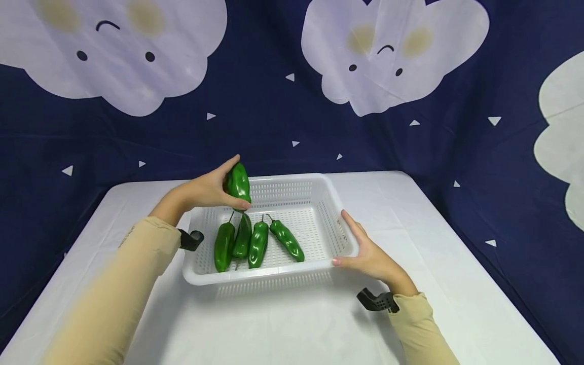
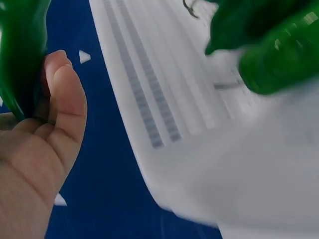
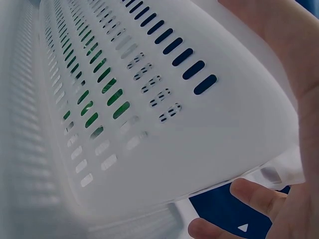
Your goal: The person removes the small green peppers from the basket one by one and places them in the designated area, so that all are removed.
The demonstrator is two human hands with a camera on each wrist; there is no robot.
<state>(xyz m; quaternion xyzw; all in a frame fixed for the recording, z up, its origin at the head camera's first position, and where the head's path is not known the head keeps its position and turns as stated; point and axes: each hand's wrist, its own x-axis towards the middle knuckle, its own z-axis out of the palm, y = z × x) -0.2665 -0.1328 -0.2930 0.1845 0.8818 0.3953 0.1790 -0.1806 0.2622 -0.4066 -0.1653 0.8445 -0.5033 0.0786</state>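
Observation:
My left hand [image 1: 207, 191] grips a green chili pepper [image 1: 238, 181] over the back left part of a white plastic basket [image 1: 315, 178]. In the left wrist view, the thumb and fingers wrap the lower end of this glossy pepper [image 2: 22, 55]. Several more green chili peppers [image 1: 258, 244] lie side by side in the basket's left and middle, thin stems pointing mostly to the back. My right hand [image 1: 367, 256] holds the basket's front right corner, thumb at the front rim and fingers along the right side. Through the slots in the right wrist view, green peppers [image 3: 121, 110] show.
The basket stands on a table with a white cloth [image 1: 283, 324]. Behind and around it hangs a dark blue curtain [image 1: 260, 126] with white clouds and small triangles. A black wrist camera [image 1: 376, 300] sits at each sleeve cuff.

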